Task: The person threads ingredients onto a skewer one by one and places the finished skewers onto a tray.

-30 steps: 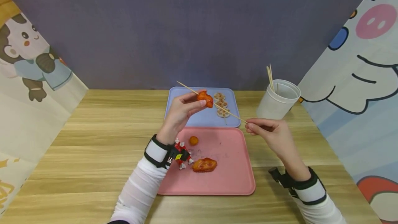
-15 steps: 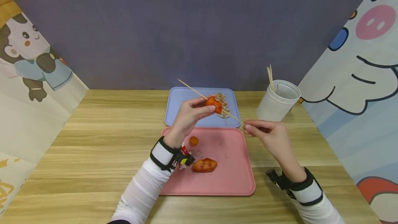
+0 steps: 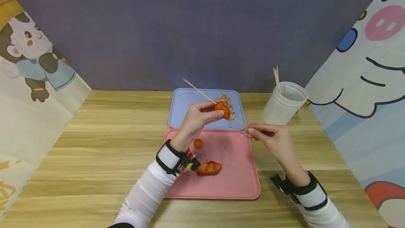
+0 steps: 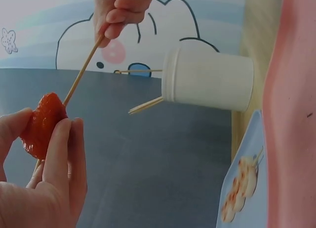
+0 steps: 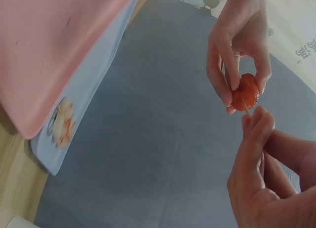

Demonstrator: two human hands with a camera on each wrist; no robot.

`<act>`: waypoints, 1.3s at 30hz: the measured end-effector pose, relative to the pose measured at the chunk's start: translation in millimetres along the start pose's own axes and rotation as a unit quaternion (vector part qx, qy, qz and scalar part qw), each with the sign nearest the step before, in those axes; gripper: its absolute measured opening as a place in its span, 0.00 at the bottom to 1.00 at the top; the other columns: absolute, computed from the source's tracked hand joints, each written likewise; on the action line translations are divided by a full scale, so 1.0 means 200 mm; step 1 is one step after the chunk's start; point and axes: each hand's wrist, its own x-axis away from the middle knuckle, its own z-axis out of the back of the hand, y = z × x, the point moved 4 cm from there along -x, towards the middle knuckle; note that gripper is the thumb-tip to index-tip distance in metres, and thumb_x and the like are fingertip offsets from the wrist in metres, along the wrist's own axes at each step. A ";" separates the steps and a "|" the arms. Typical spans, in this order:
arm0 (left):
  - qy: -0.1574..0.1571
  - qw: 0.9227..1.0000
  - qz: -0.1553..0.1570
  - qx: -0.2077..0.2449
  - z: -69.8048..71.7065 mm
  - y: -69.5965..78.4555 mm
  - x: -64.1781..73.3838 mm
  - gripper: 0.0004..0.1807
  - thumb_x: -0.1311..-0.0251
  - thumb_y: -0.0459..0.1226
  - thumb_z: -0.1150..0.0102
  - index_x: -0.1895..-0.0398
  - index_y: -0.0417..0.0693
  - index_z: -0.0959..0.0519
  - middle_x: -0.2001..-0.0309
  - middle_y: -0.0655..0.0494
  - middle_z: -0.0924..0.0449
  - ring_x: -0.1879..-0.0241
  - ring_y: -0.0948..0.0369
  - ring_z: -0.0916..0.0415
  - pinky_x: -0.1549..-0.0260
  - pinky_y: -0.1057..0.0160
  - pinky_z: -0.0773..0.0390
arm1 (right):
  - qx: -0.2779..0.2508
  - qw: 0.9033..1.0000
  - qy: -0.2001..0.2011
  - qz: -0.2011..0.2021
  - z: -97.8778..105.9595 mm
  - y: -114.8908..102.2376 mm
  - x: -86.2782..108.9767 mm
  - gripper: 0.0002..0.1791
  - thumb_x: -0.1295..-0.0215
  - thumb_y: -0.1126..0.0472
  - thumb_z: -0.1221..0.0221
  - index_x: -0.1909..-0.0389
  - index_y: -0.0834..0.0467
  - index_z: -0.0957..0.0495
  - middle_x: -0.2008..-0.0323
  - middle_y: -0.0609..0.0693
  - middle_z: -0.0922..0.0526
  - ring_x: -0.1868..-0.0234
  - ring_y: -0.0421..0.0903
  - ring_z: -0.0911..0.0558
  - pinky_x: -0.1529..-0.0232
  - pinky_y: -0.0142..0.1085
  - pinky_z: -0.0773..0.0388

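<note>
My left hand (image 3: 197,120) pinches a glossy orange-red piece of food (image 3: 222,108), like glazed chicken, between thumb and fingers. A thin wooden skewer (image 3: 199,90) runs through the piece, its bare pointed end rising to the upper left. Near the other end, my right hand (image 3: 272,137) pinches the skewer between thumb and fingers. Both hands are raised above the trays. In the left wrist view, the piece (image 4: 43,124) sits between my fingertips, with the skewer (image 4: 81,75) reaching to the right hand. The right wrist view has only a short bit of skewer (image 5: 247,108) between piece and right fingers.
A pink tray (image 3: 234,184) bears an orange ball (image 3: 198,143), a glazed chicken wing (image 3: 209,168) and red-and-white pieces (image 3: 190,154) partly hidden by my left wrist. Behind it, a blue tray (image 3: 185,103) holds skewered browned round slices (image 3: 224,98). A white bucket (image 3: 278,110) with several skewers stands right.
My left hand has moved right and down, and the glazed piece sits further along the skewer, closer to my right hand. The right hand has shifted slightly left and down.
</note>
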 end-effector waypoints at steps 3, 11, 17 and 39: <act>-0.001 1.000 -0.001 -0.004 -0.01 0.00 0.00 0.20 0.44 0.25 0.39 0.47 0.31 0.24 0.61 0.51 0.18 0.63 0.62 0.17 0.52 0.58 0.20 | -0.006 1.000 -0.005 0.008 0.00 0.00 0.00 0.12 0.42 0.66 0.36 0.59 0.70 0.18 0.67 0.58 0.13 0.71 0.39 0.14 0.68 0.39 0.17; 0.002 1.000 0.000 -0.011 -0.01 -0.01 0.00 0.20 0.44 0.27 0.39 0.46 0.34 0.24 0.62 0.52 0.17 0.63 0.62 0.17 0.52 0.58 0.20 | 0.004 1.000 -0.021 0.003 -0.01 0.01 -0.01 0.13 0.40 0.65 0.37 0.58 0.71 0.19 0.66 0.64 0.15 0.70 0.37 0.14 0.68 0.36 0.17; -0.016 1.000 -0.010 -0.017 -0.02 -0.01 -0.01 0.20 0.45 0.26 0.38 0.47 0.32 0.24 0.52 0.47 0.18 0.60 0.61 0.17 0.52 0.58 0.20 | -0.025 0.998 -0.051 0.002 -0.03 0.03 -0.02 0.14 0.38 0.65 0.39 0.55 0.72 0.20 0.66 0.56 0.13 0.69 0.40 0.14 0.66 0.40 0.17; -0.115 0.841 0.011 -0.528 0.07 -0.12 0.20 0.26 0.53 0.35 0.30 0.47 0.43 0.22 0.49 0.46 0.20 0.51 0.52 0.22 0.56 0.60 0.21 | -0.224 0.974 -0.033 -0.029 0.27 0.60 -0.16 0.15 0.38 0.69 0.40 0.51 0.70 0.21 0.60 0.59 0.14 0.62 0.48 0.13 0.61 0.36 0.17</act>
